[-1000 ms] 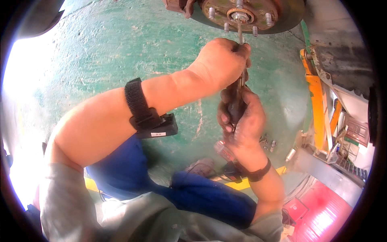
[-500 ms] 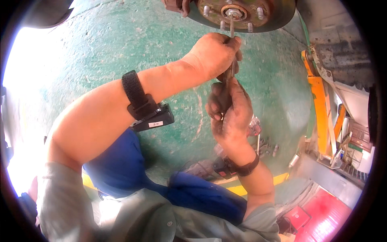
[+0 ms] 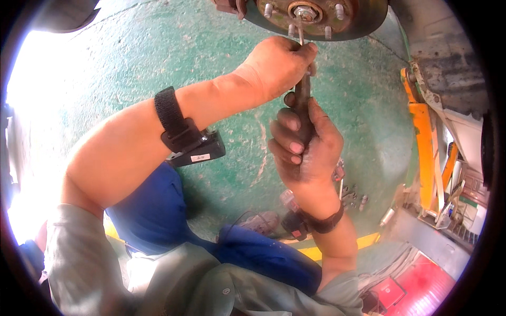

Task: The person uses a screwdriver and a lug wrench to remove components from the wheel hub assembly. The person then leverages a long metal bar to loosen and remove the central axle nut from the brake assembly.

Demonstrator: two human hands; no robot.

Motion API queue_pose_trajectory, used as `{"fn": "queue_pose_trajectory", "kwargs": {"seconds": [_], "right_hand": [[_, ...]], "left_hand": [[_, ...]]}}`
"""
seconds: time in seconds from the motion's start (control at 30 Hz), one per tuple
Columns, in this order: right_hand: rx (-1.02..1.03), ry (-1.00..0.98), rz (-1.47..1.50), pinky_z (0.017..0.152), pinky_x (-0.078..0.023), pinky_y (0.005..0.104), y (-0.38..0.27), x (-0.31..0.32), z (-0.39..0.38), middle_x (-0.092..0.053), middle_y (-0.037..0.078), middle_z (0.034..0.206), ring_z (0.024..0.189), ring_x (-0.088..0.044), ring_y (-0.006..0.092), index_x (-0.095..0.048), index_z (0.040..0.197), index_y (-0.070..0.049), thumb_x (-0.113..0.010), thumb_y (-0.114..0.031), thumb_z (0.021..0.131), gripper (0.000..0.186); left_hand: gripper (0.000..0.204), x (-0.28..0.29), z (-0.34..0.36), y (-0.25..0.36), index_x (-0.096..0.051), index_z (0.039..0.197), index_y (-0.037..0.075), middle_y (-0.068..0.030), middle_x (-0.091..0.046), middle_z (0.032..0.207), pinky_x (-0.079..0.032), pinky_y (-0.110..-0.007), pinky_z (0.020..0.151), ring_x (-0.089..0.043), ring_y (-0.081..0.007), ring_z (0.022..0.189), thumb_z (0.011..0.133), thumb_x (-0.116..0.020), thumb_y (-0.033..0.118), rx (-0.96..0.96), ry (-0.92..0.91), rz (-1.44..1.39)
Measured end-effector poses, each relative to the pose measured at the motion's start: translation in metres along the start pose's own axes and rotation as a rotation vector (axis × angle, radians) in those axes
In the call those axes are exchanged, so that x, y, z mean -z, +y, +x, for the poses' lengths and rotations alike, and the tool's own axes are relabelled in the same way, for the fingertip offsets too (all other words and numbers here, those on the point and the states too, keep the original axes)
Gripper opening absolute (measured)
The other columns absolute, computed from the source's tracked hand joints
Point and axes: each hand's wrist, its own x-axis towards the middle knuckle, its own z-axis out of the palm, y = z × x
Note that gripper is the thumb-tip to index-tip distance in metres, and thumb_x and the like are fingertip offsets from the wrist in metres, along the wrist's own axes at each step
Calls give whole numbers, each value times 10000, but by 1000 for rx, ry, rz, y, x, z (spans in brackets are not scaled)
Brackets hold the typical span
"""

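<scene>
A long tool (image 3: 302, 92) with a thin metal shaft and a thicker dark body points up at the hub; its exact kind is unclear. My left hand (image 3: 282, 64) is closed around the shaft, thumb on top. Lower down, my right hand (image 3: 311, 145) has its fingers curled round the dark body, the palm turned up. The shaft's tip reaches the hub nut (image 3: 305, 14) at the centre of a rusty brake disc (image 3: 363, 23). Several wheel studs (image 3: 328, 32) stick out around the nut. Whether the tip touches the nut, I cannot tell.
A brake caliper (image 3: 230, 7) sits at the disc's left. An orange metal stand (image 3: 421, 152) rises at the right, beside the car's underbody (image 3: 448, 73). Small metal parts (image 3: 356, 197) lie on the green floor (image 3: 211, 68). A red case (image 3: 387, 292) is at lower right.
My right hand has shifted slightly right, its fingers loosening and showing more of the dark body. My left hand has risen slightly, and the tool's tip has moved a little left.
</scene>
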Motion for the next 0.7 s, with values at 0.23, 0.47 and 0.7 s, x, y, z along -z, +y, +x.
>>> {"fn": "queue_pose_trajectory", "kwargs": {"seconds": [0.23, 0.47, 0.7], "right_hand": [[-59, -3, 29, 379, -254, 189, -4, -2, -3, -470, -15, 699, 474, -358, 64, -513, 1052, -64, -400, -342, 1005, 303], [-56, -6, 61, 379, -255, 191, -3, -8, -2, -475, -8, 702, 473, -361, 68, -519, 1052, -65, -405, -345, 1004, 307], [-49, -7, 157, 400, -268, 193, -4, -27, -10, -483, 0, 720, 490, -371, 67, -529, 1033, -65, -418, -330, 1003, 289]], "left_hand": [[458, -5, 1, -5, -676, 816, -2, -66, -611, 692, -447, -317, 642, -554, -155, 670, 956, -531, 409, -51, 87, 6], [435, -1, 3, -2, -676, 816, 6, -65, -609, 701, -448, -318, 641, -551, -163, 669, 959, -526, 388, -61, 88, 31], [401, -2, 5, 4, -667, 812, 9, -85, -629, 685, -451, -324, 608, -576, -165, 650, 967, -487, 332, -95, 88, 11]]}}
